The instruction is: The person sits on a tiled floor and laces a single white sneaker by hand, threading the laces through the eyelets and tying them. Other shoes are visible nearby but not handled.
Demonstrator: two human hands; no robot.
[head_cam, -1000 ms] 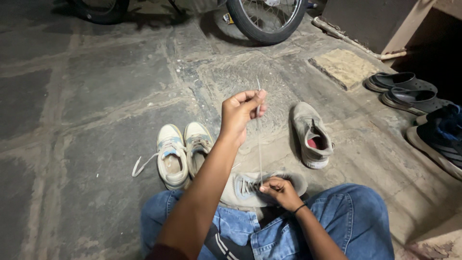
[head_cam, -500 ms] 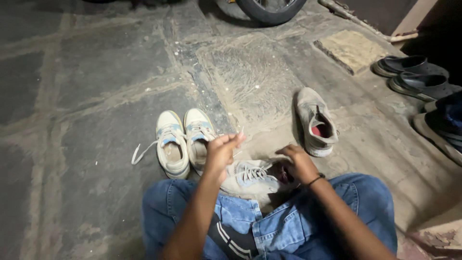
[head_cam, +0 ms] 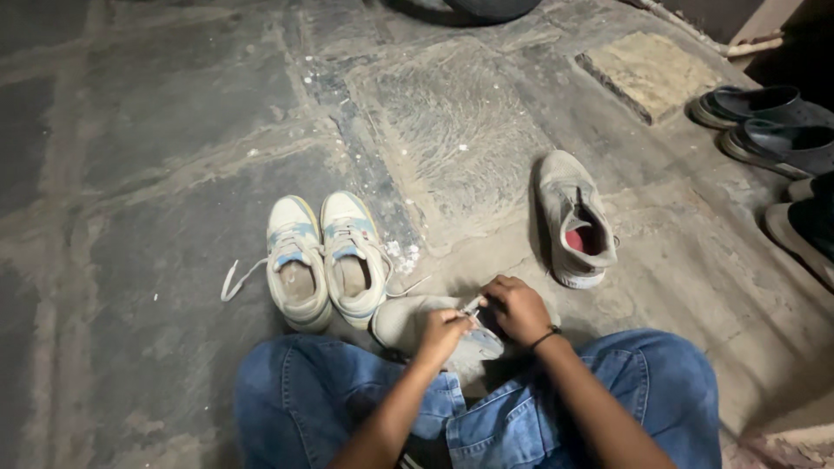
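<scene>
While bent over the grey shoe (head_cam: 408, 323), both hands' fingers (head_cam: 452, 323) pinching its lace (head_cam: 472, 304).

sneaker pair (head_cam: 326, 260) left, bare floor (head_cam: 156, 130) beyond

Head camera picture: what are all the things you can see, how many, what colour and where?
Grey lace-up shoe: one, grey, on the floor at the knees, under both hands.
Matching grey shoe: one, grey with red inside, to the right.
White and blue sneakers: two, side by side, left of centre.
Dark sandals: at least two, right edge.
Tan stone slab: one, upper right.
Blue jeans: bottom.
Left hand, right hand: pinching a lace.
</scene>
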